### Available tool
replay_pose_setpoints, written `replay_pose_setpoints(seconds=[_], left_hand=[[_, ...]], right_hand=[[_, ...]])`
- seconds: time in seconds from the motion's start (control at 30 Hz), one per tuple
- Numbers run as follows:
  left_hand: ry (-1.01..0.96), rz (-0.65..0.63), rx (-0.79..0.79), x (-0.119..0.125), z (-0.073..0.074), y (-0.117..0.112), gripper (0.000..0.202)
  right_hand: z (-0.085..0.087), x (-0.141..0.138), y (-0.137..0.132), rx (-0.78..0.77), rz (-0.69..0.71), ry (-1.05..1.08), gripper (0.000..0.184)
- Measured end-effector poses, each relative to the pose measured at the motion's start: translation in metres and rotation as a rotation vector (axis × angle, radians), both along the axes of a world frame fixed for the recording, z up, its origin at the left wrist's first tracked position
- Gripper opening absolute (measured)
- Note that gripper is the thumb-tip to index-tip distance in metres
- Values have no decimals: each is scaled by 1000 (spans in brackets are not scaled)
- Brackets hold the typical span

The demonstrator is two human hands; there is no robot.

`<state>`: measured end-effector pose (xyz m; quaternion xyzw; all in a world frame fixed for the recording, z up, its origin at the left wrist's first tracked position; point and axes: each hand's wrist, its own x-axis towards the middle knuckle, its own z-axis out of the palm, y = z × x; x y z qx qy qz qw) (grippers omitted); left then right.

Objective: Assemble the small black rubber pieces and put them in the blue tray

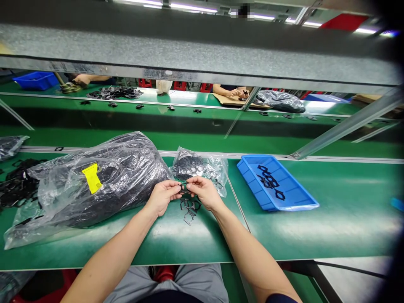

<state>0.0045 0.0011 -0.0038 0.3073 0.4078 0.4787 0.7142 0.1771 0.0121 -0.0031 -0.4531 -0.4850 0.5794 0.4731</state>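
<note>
Between my left hand [164, 195] and my right hand [203, 192] is a small black plastic frame [184, 188], pinched by the fingertips of both. Fingers cover much of it. Just below, several loose black frames [190, 207] lie on the green table. Behind my hands sits a small clear bag [189, 163] of black parts. A large clear plastic bag [126, 168] full of dark parts, with a yellow label [91, 178], lies beside my left hand. To the right stands a blue tray [303, 204] holding several black frames [268, 179].
Loose black parts [19, 183] are heaped at the far left. A metal strut [344, 126] slants down behind the blue tray. Across the line, co-workers' hands [238, 92] are over a cardboard sheet [225, 100], and black curved pieces [139, 106] sit along the belt. A grey beam [189, 59] spans overhead.
</note>
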Motion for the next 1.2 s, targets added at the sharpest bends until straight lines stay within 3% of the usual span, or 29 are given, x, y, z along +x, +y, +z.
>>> replay_pose_setpoints(seconds=[0.3,0.53,0.87,1.2], left_hand=[[-38,-40,39,-2,-1,0,30],[-105,-74,99,-4,1,1,27],[-172,-56,7,-4,0,2,23],[-256,-86,-34,-4,-1,3,23]], right_hand=[[1,-1,0,-35,10,54,32],[-1,-3,-2,-103,96,132,35],[7,-5,-7,-41,30,74,31],[3,-5,-6,-31,47,103,31]])
